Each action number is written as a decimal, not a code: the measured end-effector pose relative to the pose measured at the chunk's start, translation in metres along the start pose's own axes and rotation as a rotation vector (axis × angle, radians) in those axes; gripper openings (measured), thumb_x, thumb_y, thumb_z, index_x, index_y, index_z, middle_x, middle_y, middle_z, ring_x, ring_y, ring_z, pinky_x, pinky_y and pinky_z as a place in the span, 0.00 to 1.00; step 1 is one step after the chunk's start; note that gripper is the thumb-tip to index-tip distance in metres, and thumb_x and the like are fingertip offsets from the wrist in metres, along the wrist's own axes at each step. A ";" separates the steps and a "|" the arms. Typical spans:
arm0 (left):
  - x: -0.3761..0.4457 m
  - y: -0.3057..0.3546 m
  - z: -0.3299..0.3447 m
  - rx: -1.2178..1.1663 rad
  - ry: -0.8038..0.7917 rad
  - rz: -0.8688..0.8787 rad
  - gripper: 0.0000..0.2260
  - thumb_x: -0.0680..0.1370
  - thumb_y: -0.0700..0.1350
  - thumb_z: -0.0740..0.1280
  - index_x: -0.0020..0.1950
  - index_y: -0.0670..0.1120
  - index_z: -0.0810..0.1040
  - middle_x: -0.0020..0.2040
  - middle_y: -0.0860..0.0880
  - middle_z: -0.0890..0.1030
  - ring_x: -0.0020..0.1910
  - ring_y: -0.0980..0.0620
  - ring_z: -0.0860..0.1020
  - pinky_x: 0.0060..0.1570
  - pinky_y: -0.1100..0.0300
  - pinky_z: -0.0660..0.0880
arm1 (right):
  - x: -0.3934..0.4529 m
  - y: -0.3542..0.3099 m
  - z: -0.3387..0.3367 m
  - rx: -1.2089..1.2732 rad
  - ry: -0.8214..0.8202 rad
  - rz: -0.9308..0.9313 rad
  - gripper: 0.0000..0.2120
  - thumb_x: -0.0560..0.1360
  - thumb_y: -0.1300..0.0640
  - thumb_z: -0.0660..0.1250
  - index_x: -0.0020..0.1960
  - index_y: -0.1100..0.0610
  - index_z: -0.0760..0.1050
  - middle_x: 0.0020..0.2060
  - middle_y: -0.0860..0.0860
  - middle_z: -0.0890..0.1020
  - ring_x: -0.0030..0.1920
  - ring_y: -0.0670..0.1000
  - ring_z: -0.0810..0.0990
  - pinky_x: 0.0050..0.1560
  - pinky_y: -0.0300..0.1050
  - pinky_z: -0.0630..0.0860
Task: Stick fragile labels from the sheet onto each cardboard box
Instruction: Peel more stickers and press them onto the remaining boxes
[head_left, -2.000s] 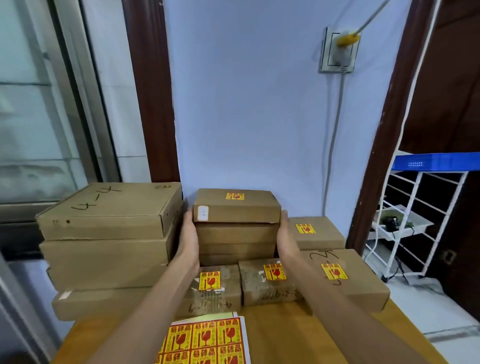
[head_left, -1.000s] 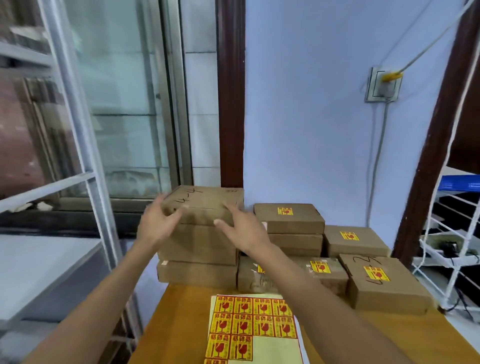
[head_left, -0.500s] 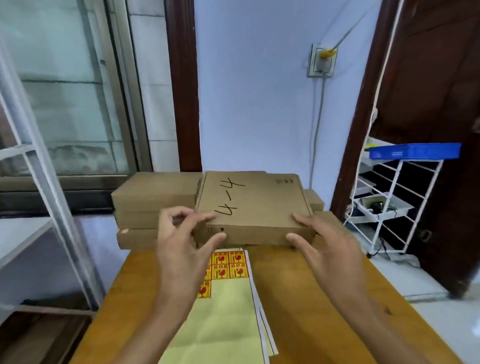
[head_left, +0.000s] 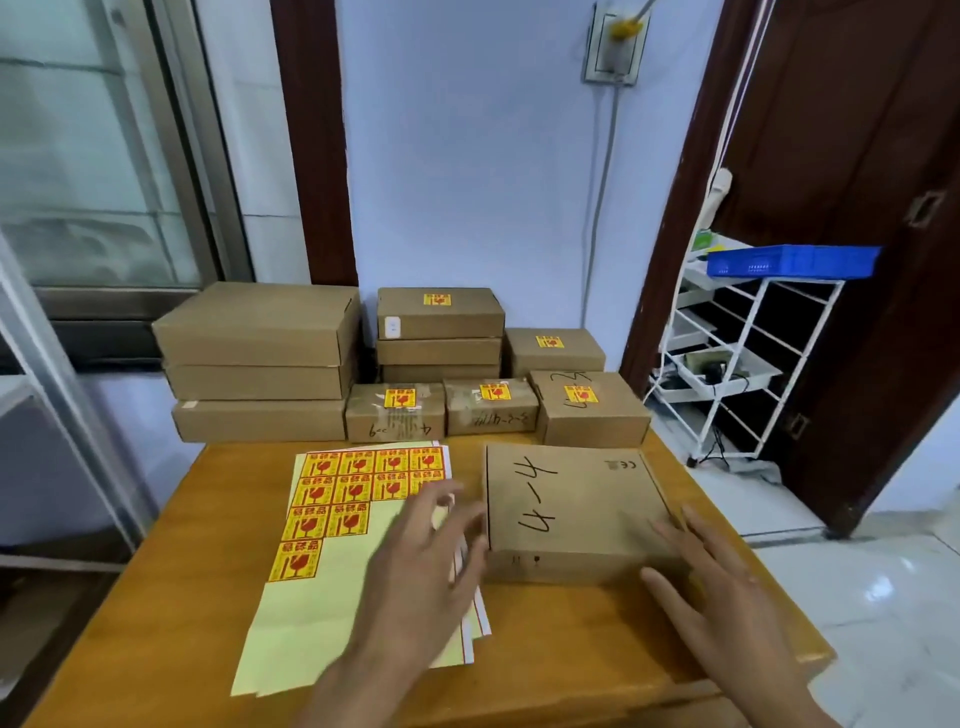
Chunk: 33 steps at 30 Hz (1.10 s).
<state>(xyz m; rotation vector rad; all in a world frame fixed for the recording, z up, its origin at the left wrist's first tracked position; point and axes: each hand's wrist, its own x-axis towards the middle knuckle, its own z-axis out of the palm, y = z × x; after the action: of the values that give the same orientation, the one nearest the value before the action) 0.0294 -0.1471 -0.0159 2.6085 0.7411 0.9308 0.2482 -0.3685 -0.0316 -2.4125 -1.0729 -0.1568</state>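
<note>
A cardboard box marked "4-4" (head_left: 571, 509) lies flat on the wooden table (head_left: 171, 597), with no label on its top. To its left lies the yellow sheet of red-and-yellow fragile labels (head_left: 337, 499), several still on it. My left hand (head_left: 431, 551) hovers with fingers spread over the sheet's right edge, just left of the box, blurred by motion. Fingers straight, my right hand (head_left: 711, 587) is at the box's near right corner and holds nothing.
At the back left stand three plain stacked boxes (head_left: 260, 358). Several labelled boxes (head_left: 441, 312) fill the back middle and right. A white wire rack with a blue tray (head_left: 789, 260) stands beyond the table's right edge, by a dark door.
The "4-4" box came off the left stack and now rests on the table right of the sheet. Both hands have let go of it and opened.
</note>
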 end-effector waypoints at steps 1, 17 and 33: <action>0.011 -0.016 -0.007 0.010 0.015 0.009 0.14 0.80 0.53 0.66 0.66 0.58 0.77 0.66 0.59 0.70 0.63 0.60 0.72 0.57 0.62 0.77 | 0.004 -0.010 0.000 -0.034 0.022 -0.047 0.23 0.79 0.34 0.62 0.73 0.27 0.65 0.77 0.41 0.68 0.61 0.47 0.81 0.54 0.46 0.83; 0.088 -0.179 0.004 0.283 -0.370 0.115 0.33 0.76 0.76 0.51 0.71 0.59 0.75 0.70 0.63 0.74 0.70 0.59 0.71 0.67 0.56 0.69 | 0.208 -0.216 0.092 -0.306 -0.681 -0.718 0.23 0.73 0.29 0.69 0.57 0.46 0.78 0.50 0.44 0.79 0.49 0.46 0.75 0.45 0.46 0.69; 0.093 -0.191 0.003 0.254 -0.398 0.134 0.31 0.75 0.74 0.53 0.68 0.59 0.77 0.68 0.62 0.77 0.69 0.57 0.72 0.65 0.53 0.73 | 0.224 -0.215 0.141 0.085 -0.783 -0.750 0.09 0.73 0.40 0.76 0.46 0.44 0.82 0.41 0.40 0.81 0.44 0.43 0.80 0.42 0.32 0.66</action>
<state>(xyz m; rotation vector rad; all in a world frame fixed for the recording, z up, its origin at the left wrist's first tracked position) 0.0217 0.0631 -0.0491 2.9626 0.6159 0.3394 0.2329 -0.0288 -0.0044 -1.8784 -2.2321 0.6236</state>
